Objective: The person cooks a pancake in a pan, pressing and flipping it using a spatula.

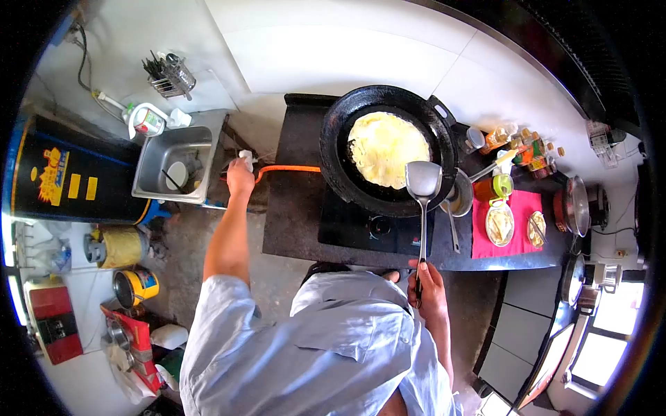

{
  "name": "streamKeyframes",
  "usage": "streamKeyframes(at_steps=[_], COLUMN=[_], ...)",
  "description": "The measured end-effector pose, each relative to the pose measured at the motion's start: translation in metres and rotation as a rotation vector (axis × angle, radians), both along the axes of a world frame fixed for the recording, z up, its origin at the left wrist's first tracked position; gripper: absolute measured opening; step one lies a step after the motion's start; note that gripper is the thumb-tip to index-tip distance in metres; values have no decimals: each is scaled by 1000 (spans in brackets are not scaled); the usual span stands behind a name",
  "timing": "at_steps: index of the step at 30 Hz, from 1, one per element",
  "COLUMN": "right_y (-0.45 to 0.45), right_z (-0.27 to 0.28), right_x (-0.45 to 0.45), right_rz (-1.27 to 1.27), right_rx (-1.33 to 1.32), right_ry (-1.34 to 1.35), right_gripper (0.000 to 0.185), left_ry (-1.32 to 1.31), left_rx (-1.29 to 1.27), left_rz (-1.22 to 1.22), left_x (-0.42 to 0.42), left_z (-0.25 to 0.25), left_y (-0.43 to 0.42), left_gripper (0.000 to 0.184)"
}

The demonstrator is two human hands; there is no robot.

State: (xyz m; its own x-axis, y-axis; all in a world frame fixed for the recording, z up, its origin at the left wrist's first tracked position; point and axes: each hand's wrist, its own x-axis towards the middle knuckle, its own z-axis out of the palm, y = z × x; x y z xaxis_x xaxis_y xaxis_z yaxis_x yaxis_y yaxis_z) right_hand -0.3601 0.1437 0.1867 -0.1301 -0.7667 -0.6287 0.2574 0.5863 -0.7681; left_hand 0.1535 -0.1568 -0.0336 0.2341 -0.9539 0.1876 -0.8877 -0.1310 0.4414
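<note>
Two bare hands are in view: nearest, at lower centre-right, the fingers of the right hand (430,286) are wrapped around the handle of a metal spatula (424,182), while the left hand (241,179), left of centre, is at a whitish item (247,159) beside a curved orange piece (288,168), and whether its fingers grip anything I cannot tell. Farther up, at upper centre, a black pan (336,142) holds a pale yellow pancake (388,145), the spatula's blade over its lower right edge. Beyond, a metal sink (144,166) sits at upper left
</note>
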Motion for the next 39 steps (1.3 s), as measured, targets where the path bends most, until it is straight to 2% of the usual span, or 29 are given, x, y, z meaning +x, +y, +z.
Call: streamKeyframes(at_steps=[2,3,4,6,8,9,14,15,18,21,25,30,35,39], right_y=[2,1,1,1,-1,-3,-9,-8,-8,-2,-1,-2,-2,-4], right_z=[-2,-4,-5,-9,-10,-8,-6,-5,-3,-12,-8,-1,3,17], right_x=[2,1,0,-1,0,1,1,2,-1,-3,2,4,8,8], right_rz=[-1,2,6,6,7,4,0,1,16,16,-13,-26,-48,-83], right_rx=[-9,-23,-40,-32,-23,-14,5,12,33,-13,-4,-80,-134,-202], right_ry=[-3,-12,-18,-31,-38,-37,-48,-42,-27,-67,-86,-149,-193,-267], right_gripper=[39,38,37,36,36,36,38,39,40,40,40,50,46,40], left_ry=[94,74,109,266,87,24,226,346,-30,-121,-60,-16,29,-29], left_rx=[-196,-280,-307,-112,-129,-188,-20,-31,-72,32,55,-46,-103,-183], left_rz=[-27,-120,-169,-260,-436,-476,-589,-585,-758,-846,-806,-601,-491,-443], left_x=[-21,-34,-45,-84,-117,-139,-192,-197,-179,-157,-139,-134,-142,-151], left_z=[39,48,33,30,6,21,4,17,13,25,39,39,21,23], left_y=[36,54,68,100,116,123,110,117,115,143,186,188,171,174], left_gripper=[30,30,30,33,43,46,50,48,43,37,38,43,34,31])
